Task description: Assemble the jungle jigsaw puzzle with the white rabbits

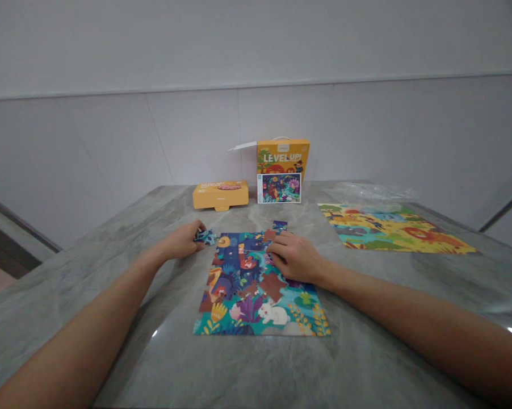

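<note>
A mostly assembled jigsaw puzzle (247, 295) with a dark forest picture lies flat on the grey marbled table. Just off its upper left corner, my left hand (187, 240) is closed on a few blue puzzle pieces (205, 237). My right hand (296, 257) rests over the puzzle's upper right part, fingers curled down onto it; whether a piece is under the fingertips is hidden. Beyond that hand, a dark blue puzzle piece (280, 225) sticks out past the top edge. A brown piece (273, 286) shows in the middle.
A finished yellow animal puzzle (392, 230) lies at the right, with clear plastic wrap (370, 192) behind it. At the back stand an upright yellow box (285, 149), a picture card (279, 188) leaning on it, and a low orange box (221, 196). A wall (196, 130) closes off the far side.
</note>
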### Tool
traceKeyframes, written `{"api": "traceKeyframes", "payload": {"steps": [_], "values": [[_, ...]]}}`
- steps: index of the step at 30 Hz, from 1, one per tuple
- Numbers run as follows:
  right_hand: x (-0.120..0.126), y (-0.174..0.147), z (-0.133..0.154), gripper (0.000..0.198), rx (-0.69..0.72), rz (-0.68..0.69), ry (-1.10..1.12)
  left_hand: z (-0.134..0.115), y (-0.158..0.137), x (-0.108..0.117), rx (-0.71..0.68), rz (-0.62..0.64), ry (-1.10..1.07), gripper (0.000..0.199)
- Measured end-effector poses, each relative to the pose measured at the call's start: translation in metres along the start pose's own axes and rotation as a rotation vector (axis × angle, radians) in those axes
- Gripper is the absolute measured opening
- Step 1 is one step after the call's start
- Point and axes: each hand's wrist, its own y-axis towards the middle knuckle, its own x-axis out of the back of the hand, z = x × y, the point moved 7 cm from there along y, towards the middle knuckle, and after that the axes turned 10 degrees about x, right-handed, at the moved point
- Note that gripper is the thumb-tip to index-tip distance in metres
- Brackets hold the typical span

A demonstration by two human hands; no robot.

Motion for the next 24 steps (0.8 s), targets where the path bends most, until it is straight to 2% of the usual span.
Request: {"api": "traceKeyframes", "payload": {"steps": [3, 5, 7, 9, 11, 14, 17, 20, 24], "values": [[-0.001, 0.0, -0.001, 0.015, -0.002, -0.001, -0.001, -0.001, 0.002, 0.003, 0.048, -0.064, -0.109, 0.035], [-0.001, -0.001, -0.001, 0.015, -0.003, 0.001, 0.0, 0.001, 0.002, 0.004, 0.101, -0.046, -0.249, 0.028], [-0.001, -0.001, -0.001, 0.015, -0.003, 0.003, 0.0, 0.0, -0.002, 0.001, 0.118, 0.092, -0.415, 0.029], [-0.001, -0.001, -0.001, 0.015, -0.002, 0.002, -0.002, -0.008, -0.012, -0.005, 0.053, 0.327, -0.52, 0.038], [-0.001, -0.001, -0.001, 0.015, -0.001, 0.003, -0.002, -0.02, -0.028, -0.009, -0.066, 0.57, -0.52, 0.044], [-0.001, -0.001, 0.0, 0.015, 0.003, 0.003, 0.0, -0.03, -0.051, -0.014, -0.163, 0.805, -0.439, 0.034], [0.0, -0.001, 0.0, 0.016, 0.015, -0.015, 0.001, -0.03, -0.064, -0.021, -0.098, 0.938, -0.411, 0.029], [0.001, -0.001, 0.002, 0.016, 0.039, -0.036, 0.002, -0.024, -0.071, -0.025, -0.009, 0.992, -0.384, 0.03], [0.0, -0.001, 0.002, 0.016, 0.049, -0.033, 0.001, -0.023, -0.081, -0.024, -0.039, 1.056, -0.307, 0.022]]}}
